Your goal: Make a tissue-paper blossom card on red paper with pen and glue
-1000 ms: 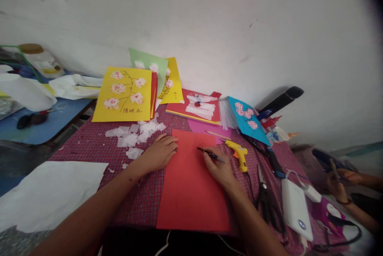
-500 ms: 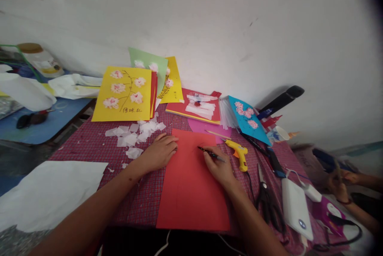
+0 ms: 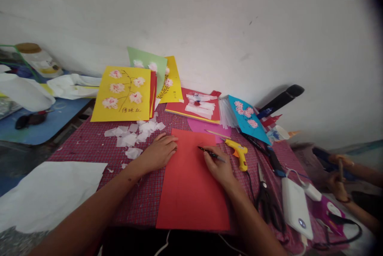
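Observation:
A sheet of red paper [image 3: 191, 192] lies in front of me on a checked cloth. My right hand [image 3: 220, 166] is closed around a dark pen [image 3: 213, 154], its tip at the upper part of the sheet, where faint lines show. My left hand [image 3: 161, 150] rests flat at the sheet's left edge, fingers stretched out and holding nothing. Torn pieces of white tissue paper [image 3: 128, 138] are scattered just beyond the left hand. Right of the sheet lies a yellow glue gun [image 3: 238, 153], and black-handled scissors [image 3: 266, 202] are nearer to me.
Yellow card with pink paper flowers [image 3: 127, 94] leans at the back. A blue flower card [image 3: 249, 118] stands at the back right. A white power bank [image 3: 297, 208] lies at right, white paper [image 3: 56, 188] at left. Another person's hands [image 3: 339, 180] show at far right.
My hands and the pen stay almost exactly where they were. At the far right, the other person's upper hand has risen and shifted. The view has moved very slightly.

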Tool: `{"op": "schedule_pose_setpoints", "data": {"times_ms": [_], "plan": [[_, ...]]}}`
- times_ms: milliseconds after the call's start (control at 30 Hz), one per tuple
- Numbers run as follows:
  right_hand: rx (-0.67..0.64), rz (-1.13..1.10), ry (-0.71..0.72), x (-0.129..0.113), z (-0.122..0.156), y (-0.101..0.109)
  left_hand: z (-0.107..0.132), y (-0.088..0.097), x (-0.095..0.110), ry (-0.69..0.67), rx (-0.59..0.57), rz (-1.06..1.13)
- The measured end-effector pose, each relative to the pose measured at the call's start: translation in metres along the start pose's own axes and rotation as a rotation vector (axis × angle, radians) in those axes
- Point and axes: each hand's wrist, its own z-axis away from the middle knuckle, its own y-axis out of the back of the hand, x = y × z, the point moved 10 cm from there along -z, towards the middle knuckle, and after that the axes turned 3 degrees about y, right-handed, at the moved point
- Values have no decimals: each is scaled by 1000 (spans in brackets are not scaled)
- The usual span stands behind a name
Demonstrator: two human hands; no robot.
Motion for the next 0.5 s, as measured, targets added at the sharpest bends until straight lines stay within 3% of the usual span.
{"op": "schedule_pose_setpoints", "data": {"times_ms": [500], "plan": [[2, 8, 0, -3, -1, -1, 0, 0, 0, -11, 8, -9]]}}
